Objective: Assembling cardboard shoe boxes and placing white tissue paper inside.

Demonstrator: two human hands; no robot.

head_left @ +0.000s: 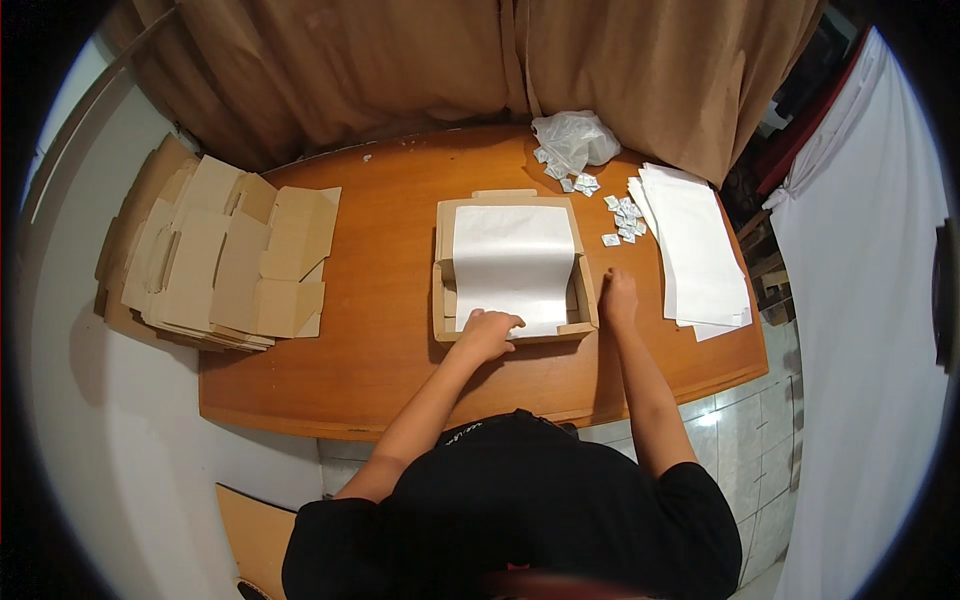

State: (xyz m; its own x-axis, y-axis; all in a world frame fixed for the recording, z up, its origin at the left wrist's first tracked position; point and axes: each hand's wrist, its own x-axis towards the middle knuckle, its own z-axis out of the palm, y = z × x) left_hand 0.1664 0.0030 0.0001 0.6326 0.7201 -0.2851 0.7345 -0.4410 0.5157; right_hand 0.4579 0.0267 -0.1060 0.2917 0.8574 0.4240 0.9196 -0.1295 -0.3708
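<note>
Mostly, white paper [513, 245] hides the inside of the box [588, 290].

Before me on the surface [385, 260] stands the box [588, 292], a sheet [513, 255] lying in it and over its lid [446, 225]. To my left is the stack of cartons [215, 250]; to my right, the papers [695, 245]. Between box and papers, farther from me, lie packets [626, 210], the bag [578, 140] behind them. The curtain [400, 60] hangs behind the surface.

Brown curtains [400, 60] hang behind the wooden worktop [385, 240]; a white wall [150, 400] stands left, 1 white sheet [850, 350] hangs right, and light glints off the tiled floor [745, 440].
</note>
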